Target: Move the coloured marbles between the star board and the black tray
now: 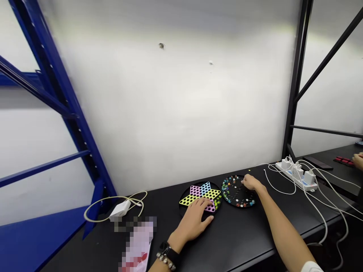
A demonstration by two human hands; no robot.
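Observation:
A star-shaped Chinese checkers board (pixel 185 200) in yellow, pink and blue, full of holes, lies in a round black tray. Over its near edge my left hand (pixel 195 219) rests flat, fingers stretched out and thumb apart. Green marbles (pixel 217 203) show at the right side of that tray. Just to the right, a second round black tray (pixel 241 195) has marbles of several colours around its rim. My right hand (pixel 251 182) is at this tray's far right edge with its fingers drawn together; whatever they pinch is too small to make out.
A white power strip (pixel 297 175) with chargers and trailing cables stands at the right. To the left lie a white adapter (pixel 120 210) with a looped cable and a blurred pink packet (pixel 138 241). Another person's hand (pixel 357 161) shows at the far right, by red items (pixel 343 161).

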